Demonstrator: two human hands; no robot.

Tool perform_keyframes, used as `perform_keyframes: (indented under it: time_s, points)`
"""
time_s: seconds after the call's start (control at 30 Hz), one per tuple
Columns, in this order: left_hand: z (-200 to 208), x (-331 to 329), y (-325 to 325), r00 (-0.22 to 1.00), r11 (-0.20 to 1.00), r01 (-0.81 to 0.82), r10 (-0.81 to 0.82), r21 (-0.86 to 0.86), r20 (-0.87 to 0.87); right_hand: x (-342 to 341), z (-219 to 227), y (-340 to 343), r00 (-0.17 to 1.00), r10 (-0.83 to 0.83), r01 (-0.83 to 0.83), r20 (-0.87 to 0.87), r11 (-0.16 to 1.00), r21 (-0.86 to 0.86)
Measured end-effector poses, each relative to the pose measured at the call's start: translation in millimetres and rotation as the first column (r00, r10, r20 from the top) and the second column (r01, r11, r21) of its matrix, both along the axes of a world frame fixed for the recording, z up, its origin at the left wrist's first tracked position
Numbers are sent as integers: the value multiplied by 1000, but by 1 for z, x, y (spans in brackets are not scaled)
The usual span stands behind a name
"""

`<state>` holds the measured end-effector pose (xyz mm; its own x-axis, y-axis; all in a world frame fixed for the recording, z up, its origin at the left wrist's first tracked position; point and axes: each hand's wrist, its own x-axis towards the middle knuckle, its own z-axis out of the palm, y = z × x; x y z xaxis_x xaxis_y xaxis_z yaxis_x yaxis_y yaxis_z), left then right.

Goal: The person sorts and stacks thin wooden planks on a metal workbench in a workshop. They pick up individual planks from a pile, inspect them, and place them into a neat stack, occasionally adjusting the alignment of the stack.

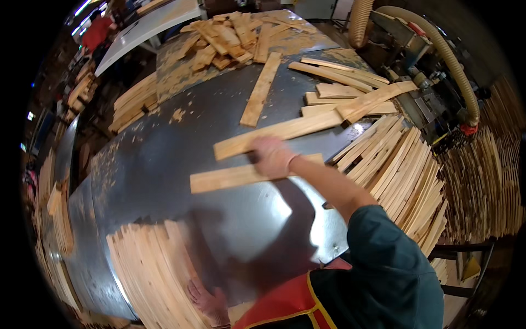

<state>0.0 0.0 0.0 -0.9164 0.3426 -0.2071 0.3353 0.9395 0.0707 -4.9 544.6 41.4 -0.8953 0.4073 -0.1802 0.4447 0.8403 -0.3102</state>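
My right hand (271, 156), in a pale pinkish glove, is over the middle of the metal tabletop and smeared by motion. Beneath or beside it lie a wooden board (219, 180) and, just beyond, a longer board (235, 146); whether its fingers grip either one is not visible. Low in the picture my gloved left hand (208, 301) rests against the right side of a stack of light boards (145, 268), its fingers stretched along the edge and apparently holding nothing.
Another row of boards (389, 164) stands at the right, beside a machine with a ribbed hose (460, 66). Loose wood pieces (224, 41) are heaped at the far end of the dark tabletop (148, 175). Tall board stacks (479, 186) line the far right. A person (98, 30) stands far left.
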Motion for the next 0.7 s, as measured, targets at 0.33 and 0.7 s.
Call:
perform_keyframes:
  time_s: [0.33,0.7]
  points:
    - [-19,9,168,910,923,377,-385,80,153,181,-27,261,888,-262,59,379,880,471]
    - [39,14,328,594,710,-45,-546,703,590,39,71,112,878,-446,-56,-172,260,-964]
